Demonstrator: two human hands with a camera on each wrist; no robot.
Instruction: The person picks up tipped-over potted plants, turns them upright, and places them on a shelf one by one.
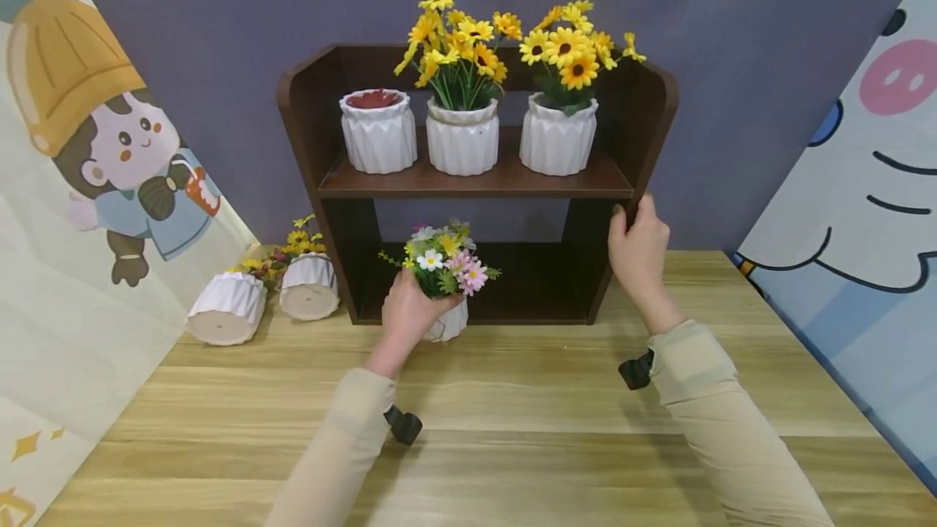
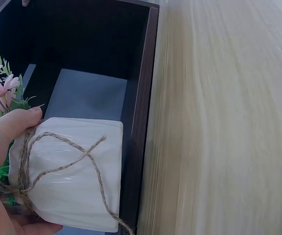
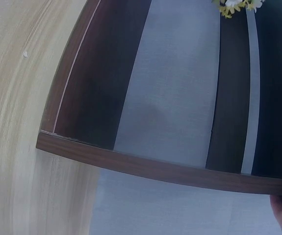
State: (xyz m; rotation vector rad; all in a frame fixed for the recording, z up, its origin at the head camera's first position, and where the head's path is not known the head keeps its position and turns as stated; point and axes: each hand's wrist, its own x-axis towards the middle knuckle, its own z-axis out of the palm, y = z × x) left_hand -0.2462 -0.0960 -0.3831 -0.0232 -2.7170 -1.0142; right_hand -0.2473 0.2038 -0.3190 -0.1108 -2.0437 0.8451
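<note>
My left hand point(image 1: 411, 311) grips a white fluted flower pot point(image 2: 77, 171) near its rim, with twine tied round it. Pink, white and yellow flowers point(image 1: 450, 257) rise from this pot, which is at the front of the lower shelf point(image 1: 530, 279). In the left wrist view the thumb and fingers wrap the pot's upper edge. My right hand point(image 1: 639, 250) holds the right side panel point(image 1: 647, 137) of the dark brown shelf unit, just below the upper board; in the right wrist view only a bit of that hand shows at the lower right.
On the upper shelf point(image 1: 505, 180) stand a white pot with reddish-brown contents point(image 1: 379, 132) and two pots of yellow flowers point(image 1: 463, 141) point(image 1: 559, 137). Two more white pots point(image 1: 228, 307) point(image 1: 310, 287) lie tipped over on the wooden table point(image 1: 512, 429), left of the unit.
</note>
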